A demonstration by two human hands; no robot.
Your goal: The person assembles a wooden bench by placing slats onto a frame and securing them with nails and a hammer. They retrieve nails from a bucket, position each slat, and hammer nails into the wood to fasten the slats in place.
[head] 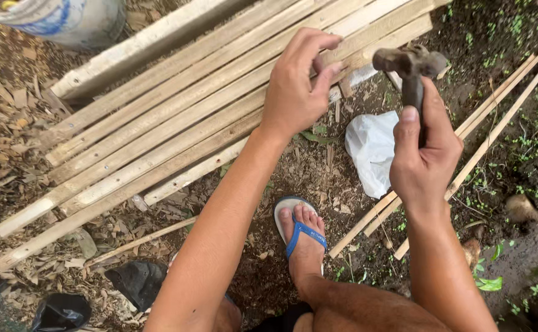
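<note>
Plastic bag [372, 150] lies right of bamboo slats [177, 117].

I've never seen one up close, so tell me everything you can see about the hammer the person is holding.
The hammer is held upright in the right hand, head up, above a white plastic bag on the soil. Its head looks like dark, rusty, worn metal, with a blunt striking face pointing left and a forked claw end to the right. The fingers wrap the dark handle, thumb pressed along it, hiding its lower part. Nothing else touches it.

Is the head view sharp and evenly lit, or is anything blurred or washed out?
Head view: soft, even daylight, no hard shadows; the rusty metal hammer in the right hand is slightly blurred; the white plastic bag looks nearly washed out; the pale split bamboo slats are sharp.
</note>
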